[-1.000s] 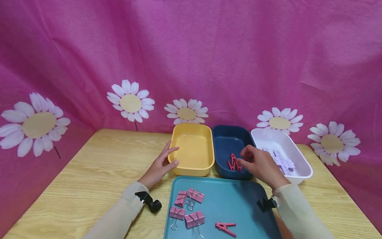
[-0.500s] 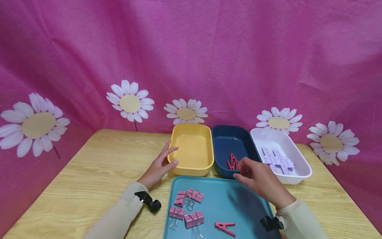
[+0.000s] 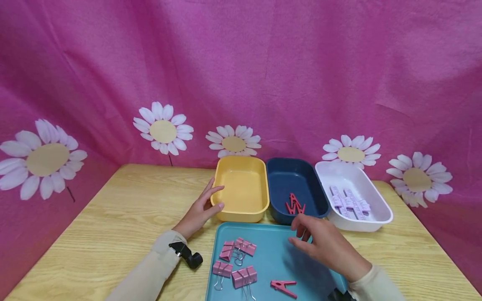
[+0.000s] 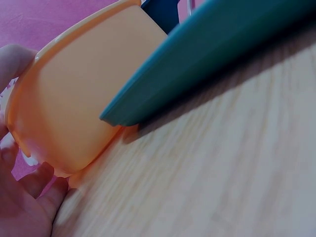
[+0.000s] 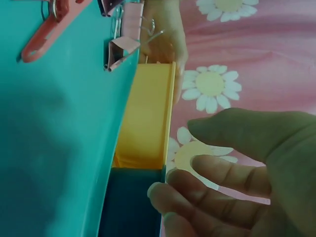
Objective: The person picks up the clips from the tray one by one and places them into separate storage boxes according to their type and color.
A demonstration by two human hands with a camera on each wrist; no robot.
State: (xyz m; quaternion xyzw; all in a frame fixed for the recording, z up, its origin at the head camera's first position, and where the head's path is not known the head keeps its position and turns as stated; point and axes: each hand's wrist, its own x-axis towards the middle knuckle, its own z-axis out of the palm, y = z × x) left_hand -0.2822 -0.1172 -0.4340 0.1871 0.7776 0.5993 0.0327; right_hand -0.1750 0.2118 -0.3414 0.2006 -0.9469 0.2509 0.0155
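Note:
My left hand [image 3: 199,213] rests against the left side of a yellow bin [image 3: 244,216], its thumb and index fingertip over the rim. My right hand [image 3: 325,244] hovers above the right part of a teal tray [image 3: 263,234], fingers loosely bent, with nothing between them. On the tray lies one red clothespin [image 3: 283,287]. Several pink binder clips [image 3: 244,276] with metal wire handles sit at its left. Red clothespins [image 3: 295,205] lie inside the navy bin [image 3: 297,165], just beyond my right hand.
A white bin [image 3: 370,225] at the right contains several pale purple pieces with ruler-like marks [image 3: 350,205]. The three bins stand side by side behind the tray on a wooden table [image 3: 150,196]. A pink cloth with daisies [image 3: 263,75] hangs behind.
My right hand has moved back from over the navy bin toward the tray, uncovering the clothespins and the purple pieces. My left hand stays on the yellow bin.

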